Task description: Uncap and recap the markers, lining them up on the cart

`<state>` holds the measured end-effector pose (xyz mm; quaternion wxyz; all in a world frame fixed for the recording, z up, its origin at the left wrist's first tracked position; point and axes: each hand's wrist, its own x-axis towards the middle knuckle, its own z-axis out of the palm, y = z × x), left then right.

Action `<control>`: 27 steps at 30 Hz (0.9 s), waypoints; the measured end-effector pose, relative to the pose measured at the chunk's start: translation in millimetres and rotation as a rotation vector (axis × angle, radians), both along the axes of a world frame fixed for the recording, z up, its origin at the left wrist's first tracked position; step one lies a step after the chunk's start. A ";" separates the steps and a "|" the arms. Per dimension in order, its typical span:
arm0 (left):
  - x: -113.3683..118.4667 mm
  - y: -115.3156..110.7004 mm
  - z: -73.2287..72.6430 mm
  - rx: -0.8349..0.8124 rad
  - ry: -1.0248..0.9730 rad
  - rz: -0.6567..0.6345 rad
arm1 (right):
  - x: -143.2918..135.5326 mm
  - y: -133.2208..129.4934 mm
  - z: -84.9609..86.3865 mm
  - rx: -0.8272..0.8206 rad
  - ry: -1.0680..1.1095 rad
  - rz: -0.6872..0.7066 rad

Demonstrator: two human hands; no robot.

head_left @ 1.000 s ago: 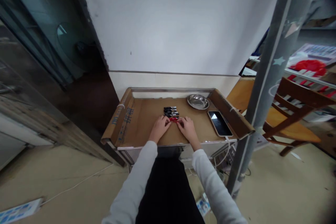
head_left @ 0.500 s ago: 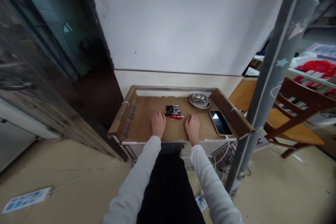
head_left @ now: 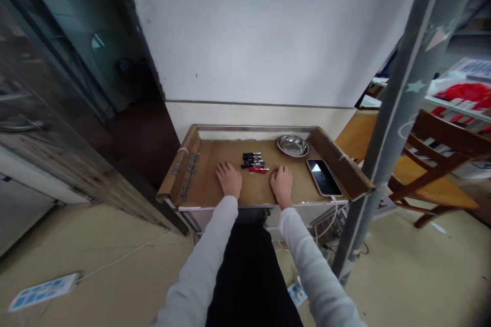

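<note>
My left hand (head_left: 229, 180) rests palm down on the cardboard, left of a small group of pens, with its fingers spread and nothing in them. On the other side, my right hand (head_left: 282, 184) lies on the cardboard with fingers slightly bent, holding nothing I can see. Between and a little beyond the hands are several black marker pens (head_left: 252, 156), laid side by side in a stack of rows. Nearest to me in that group are red pens (head_left: 259, 169), just left of my right fingertips and apart from them.
A shallow steel bowl (head_left: 292, 146) stands at the tabletop's back right. Closer on the right lies a phone (head_left: 323, 178) with a white cable (head_left: 333, 214). Raised cardboard flaps (head_left: 340, 163) border the sides. A grey post (head_left: 391, 112) and wooden chair (head_left: 433, 179) stand at the right.
My left hand has turned slightly to the left and its fingers have spread. My right hand stays nearly in place. The pens, bowl and phone keep their places; the view shifts slightly.
</note>
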<state>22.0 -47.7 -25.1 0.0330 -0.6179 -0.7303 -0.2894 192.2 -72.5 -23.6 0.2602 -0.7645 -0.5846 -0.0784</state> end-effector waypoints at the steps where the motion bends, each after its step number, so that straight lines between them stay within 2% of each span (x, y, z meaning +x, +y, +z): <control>1: 0.3 0.1 0.5 -0.016 0.024 0.008 | -0.2 0.0 0.3 -0.003 -0.023 -0.010; 7: -0.9 -0.6 5.2 -0.007 0.050 0.011 | 0.5 1.2 -3.3 0.029 -0.065 0.005; 9: -1.9 -0.9 8.1 -0.010 0.020 -0.033 | 1.0 2.0 -3.7 0.061 -0.051 0.045; 11: -3.2 -1.2 10.6 -0.008 -0.017 -0.157 | 1.5 2.6 -3.1 0.097 -0.027 0.094; 14: -4.8 -1.7 11.8 0.026 -0.070 -0.430 | 1.8 2.3 -1.0 0.126 0.011 0.182; 16: -5.2 -2.2 10.9 0.050 -0.088 -0.542 | 1.6 1.3 0.6 0.139 0.033 0.247; 21: -4.9 -2.1 7.6 0.053 -0.031 -0.581 | 0.6 -1.1 4.0 0.127 0.044 0.409; 27: -5.9 0.4 5.2 0.031 0.009 -0.626 | -0.4 0.6 5.0 0.071 -0.020 0.447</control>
